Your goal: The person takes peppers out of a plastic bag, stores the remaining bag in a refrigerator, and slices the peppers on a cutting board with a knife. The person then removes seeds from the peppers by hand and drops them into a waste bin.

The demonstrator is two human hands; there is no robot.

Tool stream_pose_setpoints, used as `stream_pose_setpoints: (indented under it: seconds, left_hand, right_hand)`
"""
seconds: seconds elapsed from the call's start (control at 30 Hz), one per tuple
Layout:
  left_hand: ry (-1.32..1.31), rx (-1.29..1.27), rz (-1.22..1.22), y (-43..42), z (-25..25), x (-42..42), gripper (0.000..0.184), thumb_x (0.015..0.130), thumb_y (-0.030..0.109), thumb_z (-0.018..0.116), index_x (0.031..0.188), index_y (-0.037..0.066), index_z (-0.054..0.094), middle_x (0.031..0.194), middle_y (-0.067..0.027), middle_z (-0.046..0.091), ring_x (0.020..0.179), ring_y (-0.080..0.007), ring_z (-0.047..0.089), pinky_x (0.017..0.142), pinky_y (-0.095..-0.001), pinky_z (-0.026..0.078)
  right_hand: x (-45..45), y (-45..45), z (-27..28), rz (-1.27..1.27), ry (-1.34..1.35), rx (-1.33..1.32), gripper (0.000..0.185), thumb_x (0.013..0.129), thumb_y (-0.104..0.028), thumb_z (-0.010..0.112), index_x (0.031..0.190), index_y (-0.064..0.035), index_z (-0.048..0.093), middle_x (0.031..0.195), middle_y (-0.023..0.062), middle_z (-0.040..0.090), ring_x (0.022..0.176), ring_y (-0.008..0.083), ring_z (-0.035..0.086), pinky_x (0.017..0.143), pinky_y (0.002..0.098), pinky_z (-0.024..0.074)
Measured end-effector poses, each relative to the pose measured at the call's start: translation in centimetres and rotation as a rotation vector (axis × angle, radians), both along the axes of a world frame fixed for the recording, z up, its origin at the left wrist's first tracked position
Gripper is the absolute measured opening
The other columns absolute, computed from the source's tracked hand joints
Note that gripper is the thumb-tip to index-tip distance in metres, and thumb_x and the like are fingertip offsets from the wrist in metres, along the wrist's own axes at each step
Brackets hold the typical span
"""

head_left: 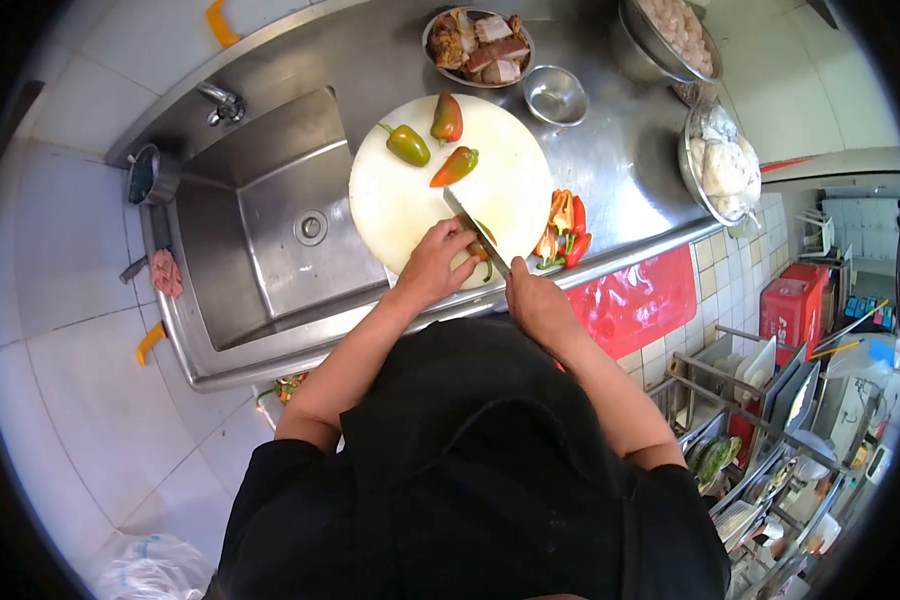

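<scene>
Around the handle of a knife [477, 231], right grip [535, 300] closed, blade slanting forward and leftward over the near part of a round white cutting board [385, 200]. Just beside the blade, left grip [433, 262] with fingers bent down onto a green-and-orange pepper [479, 250], holding it against the board, stem toward the body, much of it hidden by hand and steel. Farther up the board, three whole peppers near one another: one mostly green [407, 146], one red and dark green [447, 119], one orange-red with a green end [455, 167]. To the right of the board, on the metal tabletop [630, 190], a small heap of red and orange peppers [567, 230], some cut open. Beyond the board, a bowl of meat pieces [478, 47] beside a small metal bowl [556, 95]. At the far right, a bowl with a plastic-wrapped pale bundle [725, 165]. To the left, a steel sink [260, 250] under a faucet [222, 104], with a pink cloth [166, 273] hanging at its outer rim.
</scene>
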State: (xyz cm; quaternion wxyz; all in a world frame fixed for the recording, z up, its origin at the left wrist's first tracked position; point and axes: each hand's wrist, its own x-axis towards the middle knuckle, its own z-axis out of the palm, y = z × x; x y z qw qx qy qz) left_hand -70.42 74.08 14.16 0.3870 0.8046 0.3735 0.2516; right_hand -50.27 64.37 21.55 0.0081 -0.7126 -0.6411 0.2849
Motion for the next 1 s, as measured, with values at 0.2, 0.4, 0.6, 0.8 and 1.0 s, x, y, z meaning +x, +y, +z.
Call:
stream_pose_setpoints:
  seconds: [0.2, 0.4, 0.6, 0.8, 1.0]
  left_hand:
    - [-0.069, -0.025, 0.064, -1.4, -0.6, 0.0, 0.042, 0.092, 0.016, 0.082, 0.130, 0.005, 0.068, 0.132, -0.0186, 0.057, 0.120, -0.0375, 0.065, 0.104, -0.0431, 0.055]
    - [-0.153, 0.024, 0.058, -0.7, -1.5, 3.7, 0.038, 0.096, 0.014, 0.078, 0.131, 0.004, 0.067, 0.133, -0.0193, 0.058, 0.122, -0.0378, 0.065, 0.105, -0.0428, 0.054]
    - [-0.184, -0.004, 0.074, 3.2, -0.1, 7.7, 0.039, 0.092, 0.009, 0.077, 0.129, 0.004, 0.066, 0.136, -0.0200, 0.060, 0.131, -0.0389, 0.060, 0.110, -0.0454, 0.050]
    - [0.279, 0.143, 0.324, 10.4, 2.2, 5.5, 0.056, 0.087, 0.012, 0.078, 0.139, 0.004, 0.059, 0.128, -0.0215, 0.068, 0.123, -0.0428, 0.060, 0.109, -0.0511, 0.048]
    - [0.405, 0.023, 0.068, 10.2, 3.1, 3.4, 0.054, 0.084, 0.009, 0.074, 0.137, 0.006, 0.065, 0.124, -0.0181, 0.073, 0.120, -0.0388, 0.062, 0.110, -0.0459, 0.050]
  right_hand:
    - [2.6, -1.8, -0.3, -0.118, 0.165, 0.032, 0.023, 0.109, -0.021, 0.056, 0.115, 0.0000, 0.050, 0.084, 0.0337, 0.068, 0.086, 0.0563, 0.068, 0.074, 0.0631, 0.0528]
    - [4.7, -5.8, 0.6, -0.473, 0.328, 0.186, 0.026, 0.112, -0.024, 0.055, 0.116, 0.0017, 0.055, 0.095, 0.0319, 0.067, 0.090, 0.0526, 0.067, 0.076, 0.0539, 0.0514]
    - [4.9, -6.5, 5.0, -0.589, 0.387, 0.237, 0.027, 0.112, -0.026, 0.053, 0.117, 0.0006, 0.057, 0.096, 0.0310, 0.070, 0.094, 0.0522, 0.069, 0.078, 0.0545, 0.0521]
    - [4.6, -8.1, 2.5, -0.415, 0.401, 0.120, 0.025, 0.110, -0.025, 0.059, 0.115, -0.0003, 0.059, 0.097, 0.0303, 0.067, 0.094, 0.0502, 0.068, 0.076, 0.0498, 0.0518]
    - [4.0, -6.9, 0.7, -0.413, 0.313, 0.059, 0.035, 0.111, -0.029, 0.052, 0.126, 0.0017, 0.058, 0.110, 0.0377, 0.069, 0.107, 0.0578, 0.064, 0.091, 0.0633, 0.0508]
